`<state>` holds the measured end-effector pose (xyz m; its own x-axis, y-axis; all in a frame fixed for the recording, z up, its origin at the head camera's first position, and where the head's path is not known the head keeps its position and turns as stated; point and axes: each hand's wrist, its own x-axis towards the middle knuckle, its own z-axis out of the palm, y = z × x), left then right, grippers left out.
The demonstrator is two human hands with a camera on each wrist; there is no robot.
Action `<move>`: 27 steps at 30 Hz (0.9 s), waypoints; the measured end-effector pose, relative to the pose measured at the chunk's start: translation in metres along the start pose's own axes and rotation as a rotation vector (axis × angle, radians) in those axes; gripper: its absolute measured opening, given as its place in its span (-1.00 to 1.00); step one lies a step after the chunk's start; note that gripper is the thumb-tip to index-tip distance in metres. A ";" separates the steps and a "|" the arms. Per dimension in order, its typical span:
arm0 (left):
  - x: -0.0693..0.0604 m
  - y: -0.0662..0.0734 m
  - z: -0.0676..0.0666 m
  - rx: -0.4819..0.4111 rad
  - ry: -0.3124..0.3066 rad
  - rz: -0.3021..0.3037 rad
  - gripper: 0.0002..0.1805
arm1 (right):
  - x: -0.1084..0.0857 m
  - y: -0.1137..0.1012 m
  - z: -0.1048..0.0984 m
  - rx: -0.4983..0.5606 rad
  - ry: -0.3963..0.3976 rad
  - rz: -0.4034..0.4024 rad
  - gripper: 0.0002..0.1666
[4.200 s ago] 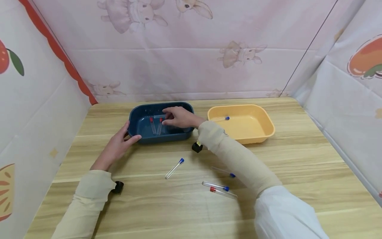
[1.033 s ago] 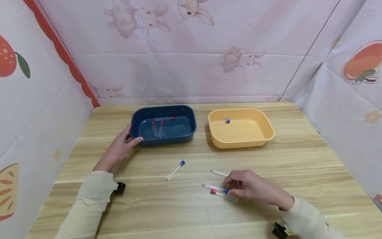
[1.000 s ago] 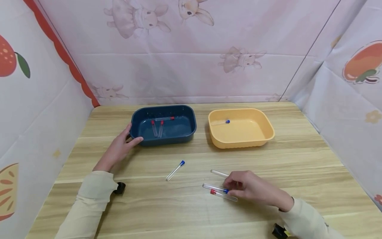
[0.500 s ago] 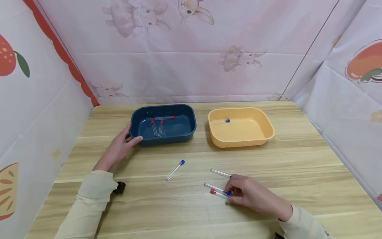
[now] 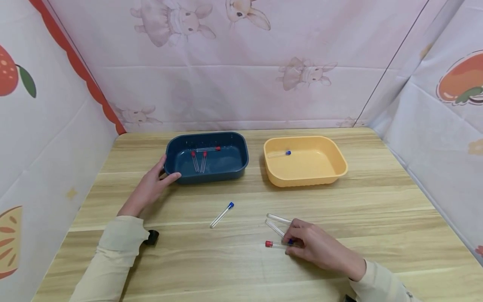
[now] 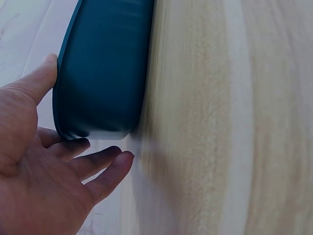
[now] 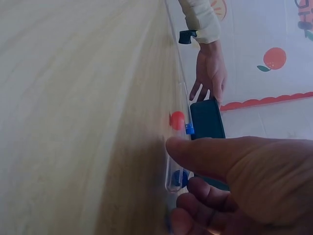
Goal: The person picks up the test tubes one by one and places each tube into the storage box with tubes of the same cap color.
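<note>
Red tube (image 5: 275, 245) and slanting blue tube (image 5: 275, 228) are now spreading apart on the table (image 5: 188, 260), likely easing a single pickup. My right hand (image 5: 318, 248) is curling over one end of each; whether it's grasping either, I can't tell. My loose left hand (image 5: 149, 186) is touching the navy tray (image 5: 211, 177).

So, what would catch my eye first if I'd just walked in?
Probably the dark blue tray, back left on the wooden table, with three red-capped tubes inside, and the yellow tray to its right, holding one blue-capped tube. Then the left hand, at the dark blue tray's left side, and the right hand, among loose tubes in front of the yellow tray.
</note>
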<state>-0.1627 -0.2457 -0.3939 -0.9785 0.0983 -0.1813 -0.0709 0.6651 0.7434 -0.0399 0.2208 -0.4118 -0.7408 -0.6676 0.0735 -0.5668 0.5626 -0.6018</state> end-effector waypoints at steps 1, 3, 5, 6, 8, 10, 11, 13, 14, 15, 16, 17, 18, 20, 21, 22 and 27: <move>0.000 0.000 0.000 0.000 0.000 0.000 0.08 | 0.000 0.000 0.000 -0.006 -0.002 0.003 -0.83; 0.000 0.001 0.000 0.001 0.001 0.001 0.08 | 0.001 -0.001 0.000 -0.021 -0.003 0.004 -0.85; 0.001 0.001 0.000 0.003 0.002 0.002 0.08 | 0.001 -0.002 0.001 -0.041 0.005 -0.001 -0.87; 0.001 0.001 0.000 0.002 0.001 0.001 0.09 | 0.002 -0.002 0.001 -0.056 0.012 -0.005 -0.88; 0.001 0.001 0.000 0.002 0.000 -0.002 0.10 | 0.003 -0.004 0.003 -0.092 0.033 -0.018 -0.90; 0.001 0.001 0.000 0.001 -0.001 -0.003 0.10 | 0.005 -0.005 0.004 -0.141 0.061 -0.036 -0.91; 0.001 0.001 0.000 0.000 -0.002 -0.004 0.10 | 0.005 -0.006 0.005 -0.171 0.074 -0.047 -0.90; 0.001 0.000 0.000 -0.001 -0.002 -0.004 0.09 | 0.008 -0.008 0.007 -0.231 0.097 -0.066 -0.88; 0.001 0.000 0.000 -0.001 -0.002 -0.004 0.08 | 0.009 -0.009 0.008 -0.258 0.103 -0.074 -0.88; 0.001 0.000 0.000 0.000 -0.003 -0.005 0.08 | 0.010 -0.010 0.008 -0.280 0.102 -0.075 -0.87; 0.002 0.000 0.000 0.001 -0.003 -0.007 0.10 | 0.012 -0.011 0.009 -0.303 0.102 -0.081 -0.86; 0.002 -0.001 0.000 0.002 -0.002 -0.007 0.10 | 0.013 -0.012 0.010 -0.321 0.099 -0.084 -0.86; 0.002 -0.001 0.000 0.002 -0.002 -0.008 0.11 | 0.014 -0.013 0.011 -0.333 0.095 -0.084 -0.86; 0.002 -0.001 0.000 0.004 -0.002 -0.006 0.13 | 0.017 -0.015 0.012 -0.360 0.093 -0.086 -0.86; 0.002 -0.001 0.000 0.006 -0.002 -0.005 0.14 | 0.018 -0.016 0.013 -0.372 0.093 -0.085 -0.86; 0.002 -0.001 0.000 0.008 -0.002 -0.003 0.14 | 0.019 -0.017 0.014 -0.386 0.096 -0.090 -0.86; 0.002 -0.001 0.000 0.013 0.004 0.001 0.13 | 0.024 -0.021 0.016 -0.412 0.090 -0.110 -0.87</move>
<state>-0.1646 -0.2463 -0.3952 -0.9793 0.0962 -0.1782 -0.0675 0.6744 0.7353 -0.0398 0.1851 -0.4103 -0.6863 -0.6995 0.1991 -0.7269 0.6504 -0.2204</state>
